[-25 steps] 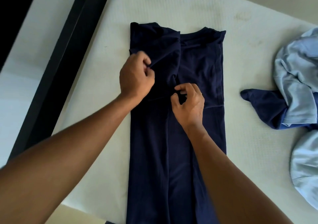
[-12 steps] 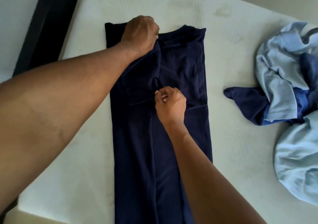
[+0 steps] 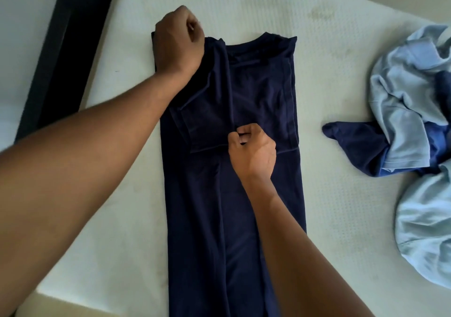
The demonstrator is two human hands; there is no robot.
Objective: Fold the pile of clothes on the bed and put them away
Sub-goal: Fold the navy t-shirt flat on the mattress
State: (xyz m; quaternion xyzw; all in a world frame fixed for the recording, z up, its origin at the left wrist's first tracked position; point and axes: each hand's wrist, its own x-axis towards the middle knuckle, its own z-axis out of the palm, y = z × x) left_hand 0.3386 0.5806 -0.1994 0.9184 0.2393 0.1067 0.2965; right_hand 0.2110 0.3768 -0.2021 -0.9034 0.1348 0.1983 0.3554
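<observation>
A navy T-shirt (image 3: 263,92) lies flat on the cream mattress (image 3: 341,194), folded lengthwise into a long strip with its collar at the far end. My left hand (image 3: 178,41) grips the shirt's far left shoulder corner with curled fingers. My right hand (image 3: 251,151) pinches the hem of the folded-in sleeve at the middle of the shirt. The shirt's lower end runs off the bottom of the view between my forearms.
A heap of light blue and navy clothes (image 3: 415,121) lies at the right side of the mattress. A dark bed frame rail (image 3: 66,48) runs along the left edge, with pale floor beyond it.
My left hand moved from the sleeve area up to the far left shoulder corner. My right hand closed on the sleeve hem and stayed at the middle. The sleeve now lies flatter.
</observation>
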